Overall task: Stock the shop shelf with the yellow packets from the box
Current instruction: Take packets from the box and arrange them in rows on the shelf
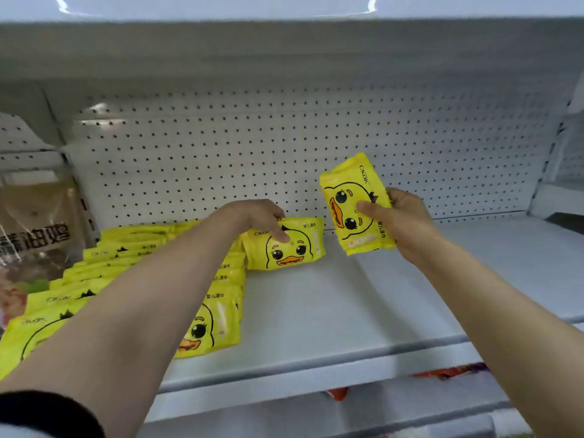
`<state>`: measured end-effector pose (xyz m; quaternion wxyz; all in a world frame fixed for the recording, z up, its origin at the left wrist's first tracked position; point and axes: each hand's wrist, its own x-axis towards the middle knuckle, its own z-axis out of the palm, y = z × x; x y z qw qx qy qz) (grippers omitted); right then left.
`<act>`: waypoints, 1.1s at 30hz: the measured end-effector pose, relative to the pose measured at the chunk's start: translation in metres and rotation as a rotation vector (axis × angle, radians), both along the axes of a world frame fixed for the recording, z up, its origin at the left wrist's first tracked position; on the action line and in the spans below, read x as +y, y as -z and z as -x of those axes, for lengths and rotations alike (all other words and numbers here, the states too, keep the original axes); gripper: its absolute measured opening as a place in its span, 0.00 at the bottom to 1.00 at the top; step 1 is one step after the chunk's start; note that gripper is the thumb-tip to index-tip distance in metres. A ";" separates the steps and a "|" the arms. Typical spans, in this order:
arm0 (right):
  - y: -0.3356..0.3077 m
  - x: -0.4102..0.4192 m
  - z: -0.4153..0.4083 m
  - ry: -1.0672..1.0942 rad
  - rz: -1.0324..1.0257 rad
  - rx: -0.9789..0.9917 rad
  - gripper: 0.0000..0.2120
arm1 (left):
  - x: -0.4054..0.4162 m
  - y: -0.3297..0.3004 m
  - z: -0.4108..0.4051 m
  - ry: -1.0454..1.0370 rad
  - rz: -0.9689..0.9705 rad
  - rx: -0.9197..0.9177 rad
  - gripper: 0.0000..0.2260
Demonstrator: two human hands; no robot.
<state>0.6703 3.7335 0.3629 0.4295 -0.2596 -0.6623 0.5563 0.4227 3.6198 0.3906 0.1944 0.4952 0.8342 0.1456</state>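
The left hand [262, 218] presses an upright yellow packet [286, 245] at the shelf's [347, 305] pegboard back [284, 147] beside the packet rows [132, 279] — the right hand [401, 219] grips another packet [355, 205] above bare shelf, brown bags [34, 222] far left.

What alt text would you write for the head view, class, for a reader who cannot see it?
The right hand holds a yellow plastic duck-print packet above a white metal shelf, while the left hand steadies another standing packet beside a row of them.
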 end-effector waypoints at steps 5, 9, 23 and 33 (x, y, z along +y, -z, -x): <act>0.007 0.019 0.020 0.024 0.030 -0.014 0.13 | 0.035 0.020 0.025 0.073 0.032 0.114 0.26; 0.009 0.033 0.026 0.037 0.027 -0.050 0.12 | 0.051 0.033 0.043 0.081 -0.006 0.119 0.20; 0.003 0.050 0.053 -0.014 -0.027 -0.124 0.10 | 0.048 0.055 0.058 -0.069 -0.269 0.439 0.26; 0.007 0.055 0.049 -0.023 -0.014 -0.128 0.11 | 0.054 0.052 0.056 -0.008 -0.166 0.878 0.28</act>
